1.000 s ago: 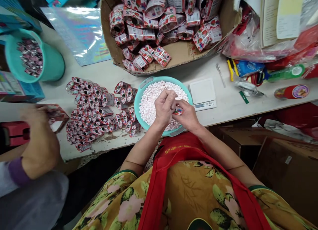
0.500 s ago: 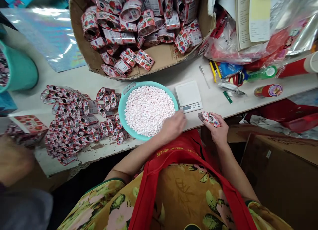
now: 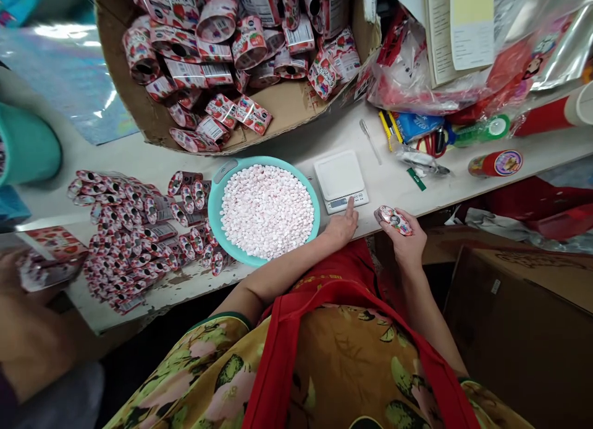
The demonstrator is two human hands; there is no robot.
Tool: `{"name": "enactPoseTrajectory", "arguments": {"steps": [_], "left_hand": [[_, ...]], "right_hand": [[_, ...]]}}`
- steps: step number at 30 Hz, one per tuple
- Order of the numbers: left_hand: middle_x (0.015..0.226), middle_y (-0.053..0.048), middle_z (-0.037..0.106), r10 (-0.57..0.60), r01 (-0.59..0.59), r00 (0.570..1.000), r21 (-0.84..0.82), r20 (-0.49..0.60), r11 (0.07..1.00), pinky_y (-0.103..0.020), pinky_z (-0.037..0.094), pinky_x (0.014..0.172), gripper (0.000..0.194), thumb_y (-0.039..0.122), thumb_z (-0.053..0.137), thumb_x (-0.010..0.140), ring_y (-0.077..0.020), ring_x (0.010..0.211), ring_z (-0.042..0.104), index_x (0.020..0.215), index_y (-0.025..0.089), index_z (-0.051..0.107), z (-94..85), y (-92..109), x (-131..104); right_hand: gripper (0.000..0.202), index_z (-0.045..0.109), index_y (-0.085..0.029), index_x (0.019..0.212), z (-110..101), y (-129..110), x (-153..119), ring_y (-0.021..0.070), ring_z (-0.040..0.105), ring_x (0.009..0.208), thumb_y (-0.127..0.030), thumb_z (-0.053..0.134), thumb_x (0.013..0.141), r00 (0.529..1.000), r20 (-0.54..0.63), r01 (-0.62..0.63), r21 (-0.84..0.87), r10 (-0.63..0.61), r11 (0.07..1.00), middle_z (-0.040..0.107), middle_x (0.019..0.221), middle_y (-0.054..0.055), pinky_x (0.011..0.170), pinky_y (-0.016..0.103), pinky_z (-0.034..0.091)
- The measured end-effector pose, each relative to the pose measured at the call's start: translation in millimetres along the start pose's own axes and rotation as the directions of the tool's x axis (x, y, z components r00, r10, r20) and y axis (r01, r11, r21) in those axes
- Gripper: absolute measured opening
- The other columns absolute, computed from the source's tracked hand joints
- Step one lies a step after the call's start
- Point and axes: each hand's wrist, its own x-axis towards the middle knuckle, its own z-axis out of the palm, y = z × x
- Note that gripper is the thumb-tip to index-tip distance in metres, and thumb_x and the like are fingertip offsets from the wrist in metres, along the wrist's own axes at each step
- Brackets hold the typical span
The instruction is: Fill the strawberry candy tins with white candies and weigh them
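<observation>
With a finger outstretched, my left hand (image 3: 341,226) touches the button area on the front edge of a white digital scale (image 3: 341,178). It holds nothing. My right hand (image 3: 408,237) grips an open strawberry-print packet (image 3: 396,220) beside the table edge, its opening facing up. Left of the scale stands a teal basin (image 3: 215,200) full of small white and pale pink candies (image 3: 266,212). Many similar packets (image 3: 125,231) stand in rows left of the basin.
A large cardboard box (image 3: 296,104) of packets lies behind the basin. Scissors, a yellow cutter (image 3: 391,130), a small spoon (image 3: 370,141) and a red jar (image 3: 495,164) lie right. At far left, another person's hands (image 3: 37,336) are near a strawberry-print box (image 3: 55,242).
My left hand has moved from the basin's rim to the scale's buttons. My right hand still holds the packet. The other person's hand has moved at the far left, and the view has shifted slightly.
</observation>
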Motion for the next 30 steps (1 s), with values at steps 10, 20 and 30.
{"name": "enactPoseTrajectory", "arguments": {"steps": [10, 20, 30], "left_hand": [[0.163, -0.026, 0.031, 0.059, -0.065, 0.994, -0.065, -0.097, 0.996, -0.043, 0.062, 0.076, 0.041, 0.032, 0.035, 0.104, -0.0309, 0.100, 0.074, 0.138, 0.013, 0.048, -1.4, 2.5, -19.8], [0.165, -0.032, 0.014, 0.036, -0.037, 0.998, -0.027, -0.050, 0.999, -0.040, 0.061, 0.076, 0.042, 0.027, 0.030, 0.105, -0.0292, 0.100, 0.074, 0.138, 0.008, 0.048, 2.8, -7.8, 5.0], [0.100, -0.012, 0.072, -0.144, -0.146, 0.763, -0.385, -0.630, 0.911, -0.032, 0.051, 0.078, 0.028, 0.040, 0.044, 0.103, -0.0228, 0.090, 0.068, 0.103, 0.019, 0.063, -14.0, -51.9, -48.9]], "right_hand": [[0.059, 0.073, -0.018, 0.114, 5.9, -5.6, 9.4, 0.0238, 0.068, 0.101, -0.042, 0.087, 0.063, 1.000, 0.014, 0.002, 0.004, -0.002, 1.000, 0.072, 0.110, 0.008, 0.098, 0.044, 0.053], [0.057, 0.073, -0.019, 0.115, 9.6, -4.8, 9.0, 0.0221, 0.069, 0.098, -0.040, 0.088, 0.064, 0.999, 0.029, 0.015, 0.015, -0.015, 1.000, 0.072, 0.108, 0.006, 0.094, 0.040, 0.054], [0.059, 0.073, -0.019, 0.113, 16.5, -17.8, 18.4, 0.0234, 0.069, 0.099, -0.039, 0.089, 0.060, 0.999, -0.020, 0.031, 0.062, -0.030, 0.998, 0.073, 0.108, 0.006, 0.097, 0.044, 0.055]]}}
